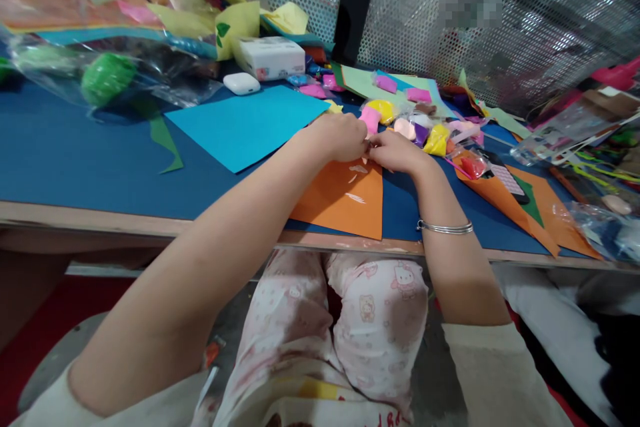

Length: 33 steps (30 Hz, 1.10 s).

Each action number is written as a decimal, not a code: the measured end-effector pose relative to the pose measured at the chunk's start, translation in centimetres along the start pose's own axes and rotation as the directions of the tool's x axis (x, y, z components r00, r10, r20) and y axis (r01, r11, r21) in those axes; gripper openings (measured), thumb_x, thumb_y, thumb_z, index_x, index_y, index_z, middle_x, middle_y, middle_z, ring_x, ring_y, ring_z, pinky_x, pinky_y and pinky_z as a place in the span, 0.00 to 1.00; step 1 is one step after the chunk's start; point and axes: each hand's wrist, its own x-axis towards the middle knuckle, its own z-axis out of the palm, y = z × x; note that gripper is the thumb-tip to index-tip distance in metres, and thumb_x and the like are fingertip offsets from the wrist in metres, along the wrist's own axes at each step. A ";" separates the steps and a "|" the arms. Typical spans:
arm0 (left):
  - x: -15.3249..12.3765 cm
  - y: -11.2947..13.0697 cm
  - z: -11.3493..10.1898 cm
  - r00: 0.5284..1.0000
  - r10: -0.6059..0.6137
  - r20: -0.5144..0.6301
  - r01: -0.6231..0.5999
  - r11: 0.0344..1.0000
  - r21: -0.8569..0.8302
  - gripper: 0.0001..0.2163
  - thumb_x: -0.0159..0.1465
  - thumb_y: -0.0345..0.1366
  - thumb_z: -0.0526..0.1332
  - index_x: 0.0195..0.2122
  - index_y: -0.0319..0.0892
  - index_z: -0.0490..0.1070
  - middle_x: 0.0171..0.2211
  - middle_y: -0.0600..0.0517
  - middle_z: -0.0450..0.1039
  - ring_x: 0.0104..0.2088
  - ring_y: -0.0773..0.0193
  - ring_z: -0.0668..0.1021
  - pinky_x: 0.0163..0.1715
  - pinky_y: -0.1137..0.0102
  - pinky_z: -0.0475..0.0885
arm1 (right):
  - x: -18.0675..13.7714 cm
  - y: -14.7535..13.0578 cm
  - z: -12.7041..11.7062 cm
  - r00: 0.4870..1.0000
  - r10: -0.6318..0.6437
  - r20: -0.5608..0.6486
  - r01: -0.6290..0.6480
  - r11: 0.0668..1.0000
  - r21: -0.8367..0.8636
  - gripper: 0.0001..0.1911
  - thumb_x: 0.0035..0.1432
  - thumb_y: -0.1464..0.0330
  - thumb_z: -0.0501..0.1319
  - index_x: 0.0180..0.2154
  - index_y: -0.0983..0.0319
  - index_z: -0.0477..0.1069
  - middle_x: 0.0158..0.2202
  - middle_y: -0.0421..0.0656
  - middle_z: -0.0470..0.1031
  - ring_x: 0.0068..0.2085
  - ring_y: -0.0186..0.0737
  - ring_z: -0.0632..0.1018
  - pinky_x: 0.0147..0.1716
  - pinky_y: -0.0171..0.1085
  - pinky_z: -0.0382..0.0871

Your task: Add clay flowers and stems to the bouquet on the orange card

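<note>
My left hand point(343, 136) and my right hand point(399, 151) meet over the far part of an orange sheet of paper point(345, 203). The fingers of both are closed and pinched together at one spot. Whatever lies between the fingertips is too small and covered to make out. White shapes or marks show on the orange sheet just below the hands. A blue sheet of paper point(250, 121) lies to the left, partly behind my left forearm. Just beyond the fingertips sit a pink packet point(370, 119) and a yellow packet point(383, 111).
Several small coloured packets, including a yellow one point(437, 140), lie right of my hands. A phone point(352, 21) leans on the perforated metal screen point(405, 13). A white earbud case point(241, 83) and a white box point(273, 57) stand left. Folded orange paper point(500, 197) lies right.
</note>
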 end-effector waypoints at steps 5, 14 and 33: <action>-0.2 0.0 0.0 0.999 0.047 0.007 -0.047 0.998 0.047 0.21 0.67 0.33 0.45 0.52 0.34 0.73 0.44 0.37 0.76 0.50 0.46 0.76 0.44 0.62 0.69 | 0.0 0.0 0.0 1.000 -0.001 -0.004 0.001 1.000 0.001 0.08 0.57 0.72 0.56 0.29 0.65 0.73 0.23 0.42 0.72 0.24 0.35 0.70 0.29 0.33 0.59; -0.3 0.1 -0.2 0.999 0.035 0.021 -0.035 0.999 0.019 0.20 0.66 0.33 0.46 0.52 0.35 0.72 0.44 0.38 0.76 0.50 0.46 0.76 0.44 0.62 0.69 | 0.1 0.1 0.1 1.000 0.003 -0.003 -0.003 1.000 0.020 0.08 0.57 0.71 0.57 0.28 0.64 0.73 0.24 0.42 0.73 0.24 0.33 0.70 0.28 0.32 0.59; -0.3 0.1 -0.2 1.000 0.019 0.009 -0.019 1.000 0.014 0.21 0.65 0.33 0.47 0.54 0.35 0.71 0.43 0.38 0.76 0.48 0.48 0.77 0.42 0.65 0.69 | 0.1 0.1 0.1 1.000 -0.004 -0.003 0.004 0.999 0.042 0.08 0.56 0.71 0.56 0.26 0.63 0.70 0.23 0.42 0.71 0.22 0.32 0.68 0.26 0.32 0.58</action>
